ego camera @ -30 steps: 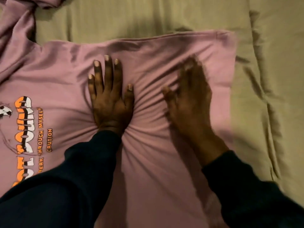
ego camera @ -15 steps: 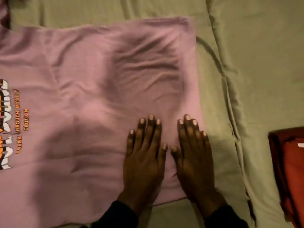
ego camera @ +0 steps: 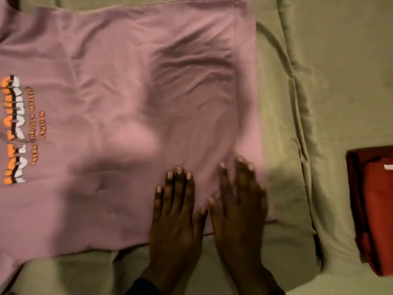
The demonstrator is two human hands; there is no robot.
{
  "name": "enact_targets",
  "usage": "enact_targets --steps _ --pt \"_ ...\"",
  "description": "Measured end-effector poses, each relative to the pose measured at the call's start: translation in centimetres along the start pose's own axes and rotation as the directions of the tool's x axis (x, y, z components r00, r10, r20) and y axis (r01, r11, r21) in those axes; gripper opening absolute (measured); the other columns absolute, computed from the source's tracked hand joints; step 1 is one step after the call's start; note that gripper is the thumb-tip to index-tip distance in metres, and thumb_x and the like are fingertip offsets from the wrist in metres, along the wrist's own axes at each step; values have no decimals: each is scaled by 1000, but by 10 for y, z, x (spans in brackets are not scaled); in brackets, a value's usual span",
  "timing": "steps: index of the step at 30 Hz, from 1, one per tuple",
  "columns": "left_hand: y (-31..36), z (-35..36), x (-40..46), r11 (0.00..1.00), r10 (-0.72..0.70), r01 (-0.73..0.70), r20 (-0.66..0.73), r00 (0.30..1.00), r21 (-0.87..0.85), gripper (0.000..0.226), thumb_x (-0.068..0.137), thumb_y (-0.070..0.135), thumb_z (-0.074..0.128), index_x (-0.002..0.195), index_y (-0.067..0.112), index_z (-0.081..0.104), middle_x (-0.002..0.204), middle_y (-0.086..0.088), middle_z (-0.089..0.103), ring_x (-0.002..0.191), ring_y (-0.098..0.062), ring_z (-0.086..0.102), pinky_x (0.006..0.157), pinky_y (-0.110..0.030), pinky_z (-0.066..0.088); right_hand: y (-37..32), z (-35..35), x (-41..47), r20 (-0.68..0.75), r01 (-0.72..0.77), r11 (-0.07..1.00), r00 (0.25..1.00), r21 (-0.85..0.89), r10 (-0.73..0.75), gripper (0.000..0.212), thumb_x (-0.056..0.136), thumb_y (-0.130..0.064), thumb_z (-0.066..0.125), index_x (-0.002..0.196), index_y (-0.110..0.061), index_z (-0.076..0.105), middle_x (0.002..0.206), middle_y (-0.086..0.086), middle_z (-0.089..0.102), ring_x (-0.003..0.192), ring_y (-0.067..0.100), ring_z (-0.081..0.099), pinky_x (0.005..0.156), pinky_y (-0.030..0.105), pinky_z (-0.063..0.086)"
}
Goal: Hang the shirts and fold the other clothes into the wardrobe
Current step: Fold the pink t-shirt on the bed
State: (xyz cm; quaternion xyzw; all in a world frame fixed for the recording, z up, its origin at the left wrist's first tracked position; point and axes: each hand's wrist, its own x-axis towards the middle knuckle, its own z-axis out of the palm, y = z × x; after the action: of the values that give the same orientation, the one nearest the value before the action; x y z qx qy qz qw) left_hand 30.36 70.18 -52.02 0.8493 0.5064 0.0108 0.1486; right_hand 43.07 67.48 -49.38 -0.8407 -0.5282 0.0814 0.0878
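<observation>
A pink T-shirt (ego camera: 119, 107) with orange and white lettering at its left lies spread flat on the bed. My left hand (ego camera: 176, 213) lies palm down on the shirt near its lower hem corner, fingers straight. My right hand (ego camera: 240, 209) presses flat beside it, close to the shirt's right edge, and looks slightly blurred. Both wrists reach in from the bottom of the view.
The olive-green bedsheet (ego camera: 331, 60) covers the bed, with creases running down to the right of the shirt. A folded red garment (ego camera: 376, 209) with a white label lies at the right edge.
Both hands slid from the shirt's middle down to its lower right corner and now lie side by side. The view shifted right, showing the red garment.
</observation>
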Motion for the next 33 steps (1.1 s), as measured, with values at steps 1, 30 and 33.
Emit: enact_targets --steps 1,30,33 --pt "0 -2 -1 1000 -26 26 0 1000 -9 59 104 34 28 156 7 25 167 -7 14 154 -26 14 122 -49 16 -14 6 1 57 79 997 995 23 -80 65 90 -29 42 153 -18 36 163 9 25 150 27 22 115 44 22" --pt "-284 -112 -88 447 -891 704 -202 407 -553 52 92 31 54 132 -3 50 124 -29 60 108 -47 52 90 -49 39 -225 47 -79 22 114 965 992 238 -123 49 98 -28 38 134 -2 58 148 18 48 135 35 47 106 44 40" --pt "-338 -141 -44 296 -945 690 -99 311 -660 53 91 33 67 125 -3 49 125 -27 56 114 -45 51 97 -50 41 -263 56 -53 -61 161 955 987 248 -151 44 98 -25 42 132 -2 60 146 17 51 134 33 49 106 40 38"
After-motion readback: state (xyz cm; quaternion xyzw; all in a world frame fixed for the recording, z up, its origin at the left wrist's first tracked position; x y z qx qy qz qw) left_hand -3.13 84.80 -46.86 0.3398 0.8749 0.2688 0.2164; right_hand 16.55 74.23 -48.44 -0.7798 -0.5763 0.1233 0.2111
